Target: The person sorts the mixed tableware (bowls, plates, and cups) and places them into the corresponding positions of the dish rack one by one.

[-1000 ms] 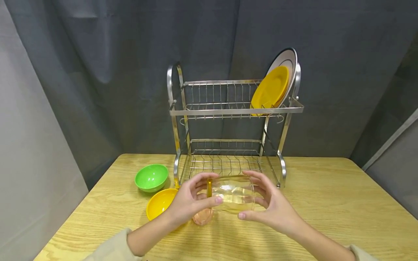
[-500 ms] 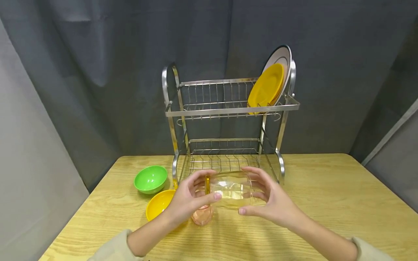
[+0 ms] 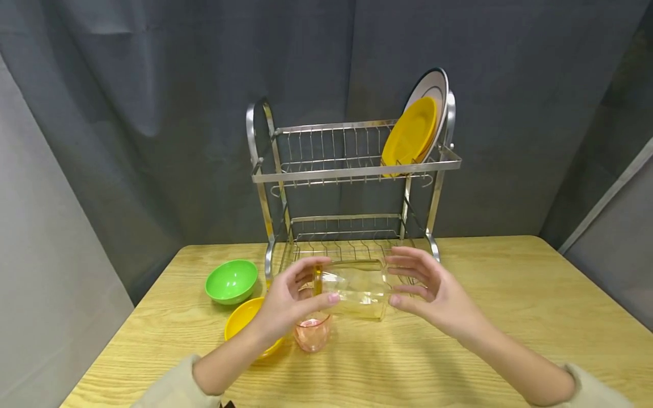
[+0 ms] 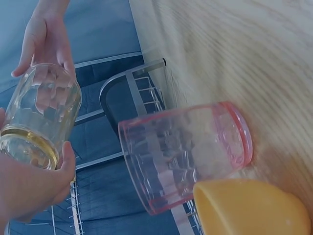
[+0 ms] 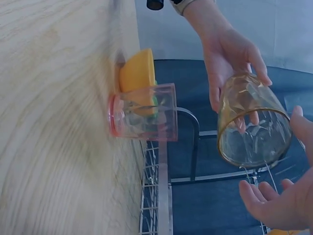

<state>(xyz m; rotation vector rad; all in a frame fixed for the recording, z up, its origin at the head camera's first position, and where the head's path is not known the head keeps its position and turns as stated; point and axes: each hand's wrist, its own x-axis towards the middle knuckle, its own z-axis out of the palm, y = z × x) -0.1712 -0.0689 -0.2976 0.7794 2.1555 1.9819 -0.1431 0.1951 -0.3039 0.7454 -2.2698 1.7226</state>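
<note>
A clear amber drinking glass [image 3: 357,289] lies on its side in the air above the table. My left hand [image 3: 283,297] grips its base end, thumb along the front and fingers behind. The right hand [image 3: 439,294] is at the rim end with fingers spread and loosely bent, fingertips just off the rim. The right wrist view shows the open mouth of the glass [image 5: 254,139] facing that hand. Below the left hand, a clear pink glass [image 3: 313,335] stands upright on the table, beside a yellow bowl [image 3: 240,320] partly hidden by the left forearm.
A two-tier metal dish rack [image 3: 352,174] stands behind the hands. On its upper tier, at the right end, lean a yellow plate [image 3: 410,133] and a white dark-rimmed plate [image 3: 432,85]. A green bowl [image 3: 232,281] sits left of the rack on the wooden table [image 3: 510,317].
My right hand has come away from the rim end and shifted right, its fingers opening. The left hand keeps hold of the amber glass. The head view has shifted slightly.
</note>
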